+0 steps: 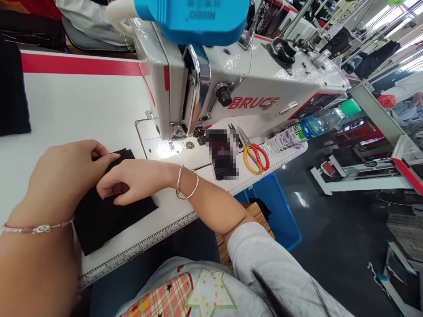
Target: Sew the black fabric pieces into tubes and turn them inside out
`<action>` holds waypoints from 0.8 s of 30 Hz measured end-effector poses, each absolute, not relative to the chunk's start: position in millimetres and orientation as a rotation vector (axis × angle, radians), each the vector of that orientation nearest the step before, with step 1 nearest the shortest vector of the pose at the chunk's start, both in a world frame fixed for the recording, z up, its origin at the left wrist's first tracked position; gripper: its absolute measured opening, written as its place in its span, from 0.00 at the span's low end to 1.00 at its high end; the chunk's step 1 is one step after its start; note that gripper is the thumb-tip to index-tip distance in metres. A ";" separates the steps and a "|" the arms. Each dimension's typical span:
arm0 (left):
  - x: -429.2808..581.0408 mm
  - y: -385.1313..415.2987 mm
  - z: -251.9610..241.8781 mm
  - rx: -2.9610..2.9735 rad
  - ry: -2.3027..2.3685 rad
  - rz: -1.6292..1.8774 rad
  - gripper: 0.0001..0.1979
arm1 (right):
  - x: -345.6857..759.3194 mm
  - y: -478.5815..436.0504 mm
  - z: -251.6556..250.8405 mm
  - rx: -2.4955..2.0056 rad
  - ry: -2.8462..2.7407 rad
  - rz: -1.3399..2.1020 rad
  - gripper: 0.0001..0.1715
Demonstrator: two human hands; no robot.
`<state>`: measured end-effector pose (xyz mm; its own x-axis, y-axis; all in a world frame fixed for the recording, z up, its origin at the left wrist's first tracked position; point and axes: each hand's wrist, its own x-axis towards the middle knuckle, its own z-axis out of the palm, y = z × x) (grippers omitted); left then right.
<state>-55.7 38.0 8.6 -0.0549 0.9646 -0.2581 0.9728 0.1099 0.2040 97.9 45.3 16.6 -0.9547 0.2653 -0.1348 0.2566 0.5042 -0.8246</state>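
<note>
Black fabric (105,220) is flat on the white worktop (79,110), under both our hands, lower left of view. Clock directions from the fabric, 12 = top of view, going left to right:

Between 10 and 11, at the left edge: second dark cloth (13,92) on the worktop, cut off by the frame.

At 10: our left hand (62,174), fingers bent over the fabric's far edge, thumb reaching toward the right hand. It touches the fabric; can't tell if the fingers pinch it. Beaded bracelet (42,229) on that wrist.

At 1: our right hand (132,180), curled over the fabric, thumb tucked low. Contact yes, grip can't tell; fingertips partly hidden. Silver bangle (187,182) on that wrist.

Around 5: ruler strip (142,244) along our edge of the worktop, just beside the fabric.

Between 1 and 2: metal needle plate (165,147), lit bright, then the white BRUCE sewing machine (208,66) above it, blue NIBBO unit (198,17) on top.

At 2: pixelated slab (224,154), looks like a phone; right of it, scissors (256,156) with one orange and one red handle; then a green-capped bottle (307,127) lying on its side.

At 3, below worktop level: blue bin (287,220).
</note>
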 end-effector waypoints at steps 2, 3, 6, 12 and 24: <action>-59.9 38.6 3.4 1.937 2.055 -0.014 0.19 | 98.6 45.7 14.9 -0.453 -2.671 1.559 0.12; -61.1 38.6 1.4 1.960 2.048 -0.002 0.20 | 98.9 45.8 14.3 -0.447 -2.648 1.594 0.10; -60.6 38.7 0.4 1.977 2.054 0.000 0.21 | 99.5 45.6 13.9 -0.484 -2.608 1.645 0.10; -51.5 39.9 8.9 1.898 2.066 -0.214 0.16 | 98.7 46.3 15.1 -0.498 -2.696 1.546 0.16; -35.1 30.7 23.6 2.067 1.987 -0.450 0.07 | 95.5 48.5 13.3 -0.506 -2.777 1.422 0.07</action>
